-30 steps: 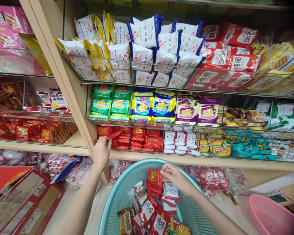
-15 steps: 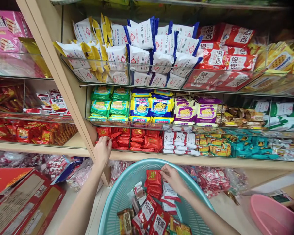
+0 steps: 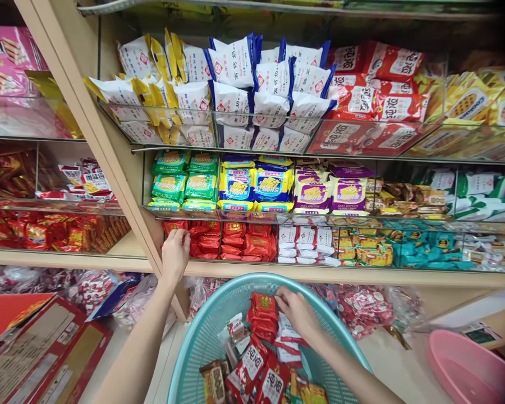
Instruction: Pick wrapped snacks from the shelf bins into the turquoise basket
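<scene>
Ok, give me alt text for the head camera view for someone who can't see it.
A left hand is at red packets on the lowest shelf, while the right hand touches a red packet inside a teal basket of wrapped snacks. Soda biscuits and other packets stand above.

Your bare left hand [image 3: 175, 255] reaches up, fingers apparently pinched; your bare right hand [image 3: 297, 311] hangs lower, fingertips bent.

Wooden shelving [image 3: 122, 258], pale tiled floor [image 3: 167, 359], glass shelf dividers [image 3: 216, 132]
</scene>
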Demonstrator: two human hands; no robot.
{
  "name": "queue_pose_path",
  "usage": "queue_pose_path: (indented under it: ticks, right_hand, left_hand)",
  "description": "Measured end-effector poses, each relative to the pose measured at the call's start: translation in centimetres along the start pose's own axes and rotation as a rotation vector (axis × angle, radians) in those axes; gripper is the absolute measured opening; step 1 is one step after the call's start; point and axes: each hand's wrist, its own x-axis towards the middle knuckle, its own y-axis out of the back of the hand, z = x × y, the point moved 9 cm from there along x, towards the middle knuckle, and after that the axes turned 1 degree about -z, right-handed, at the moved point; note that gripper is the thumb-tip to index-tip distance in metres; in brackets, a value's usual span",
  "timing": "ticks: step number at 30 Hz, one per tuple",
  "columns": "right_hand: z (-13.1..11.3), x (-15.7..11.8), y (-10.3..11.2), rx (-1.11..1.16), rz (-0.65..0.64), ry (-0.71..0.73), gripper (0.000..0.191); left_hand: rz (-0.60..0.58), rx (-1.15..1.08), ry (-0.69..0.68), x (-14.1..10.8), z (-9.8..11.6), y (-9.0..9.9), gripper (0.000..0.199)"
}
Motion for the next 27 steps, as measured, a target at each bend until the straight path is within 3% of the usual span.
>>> queue_pose_path:
  ticks: [5,9,11,14,17,22,27]
  right_hand:
    - [0.5,-0.5,1.2,0.112,0.075,-0.005,0.020]
    - [-0.7,-1.5,2.3,0.457,0.131,-0.043,0.024]
    - [-2.2,-2.0,2.1,0.752,0.057,-0.111,0.030]
    - [-5.9,-3.1,1.5,1.236,-0.152,-0.207,0.038]
    - [-9.0,-4.1,2.2,1.522,-0.269,-0.221,0.042]
    - [-9.8,-5.5,3.0,1.583,-0.285,-0.238,0.035]
    - [-8.1,-6.2,2.8,1.538,-0.245,-0.288,0.028]
  left_hand:
    - [0.054,-0.071,-0.076,-0.4,1.5,2.0,0.020]
    - [0.122,-0.201,-0.252,-3.0,4.4,4.9,0.014]
    - [0.148,-0.252,-0.334,-4.8,6.2,6.3,0.012]
    - [0.158,-0.307,-0.440,-7.7,8.8,8.0,0.015]
    - [0.123,-0.331,-0.528,-10.5,10.9,9.0,0.027]
    - [0.120,-0.294,-0.703,-14.2,12.9,10.1,0.037]
    - [0.064,-0.264,-0.841,-15.9,13.7,8.9,0.029]
